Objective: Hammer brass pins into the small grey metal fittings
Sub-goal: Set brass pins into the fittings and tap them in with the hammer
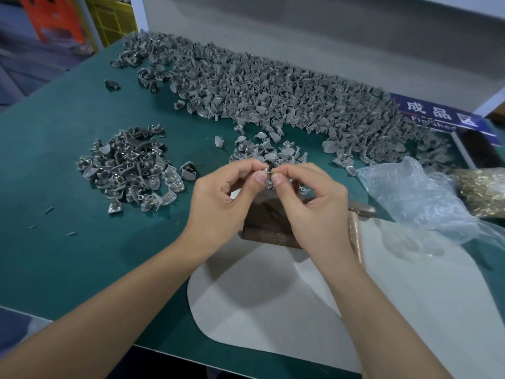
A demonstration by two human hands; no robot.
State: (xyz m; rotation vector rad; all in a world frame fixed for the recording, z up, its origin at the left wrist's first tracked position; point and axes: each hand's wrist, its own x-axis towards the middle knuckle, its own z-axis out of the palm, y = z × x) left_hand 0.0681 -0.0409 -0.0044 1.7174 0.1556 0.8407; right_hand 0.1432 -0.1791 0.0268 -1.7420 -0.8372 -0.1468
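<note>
Both hands meet in a pinch grip on one small grey metal fitting [267, 174]: left hand [226, 198] and right hand [311, 203] thumbs press its near side, above the dark wooden block [266, 217] on the green table [82, 242]; its long axis is too hidden to tell

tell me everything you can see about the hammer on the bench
The hammer lies flat on the bench, right of the dark block and largely hidden behind the right hand. Its handle looks like pale wood, running toward the viewer over the white mat. The head looks like dark metal, one end poking out toward the clear plastic bag. Neither hand holds it; whether the right wrist touches it cannot be told.
</note>
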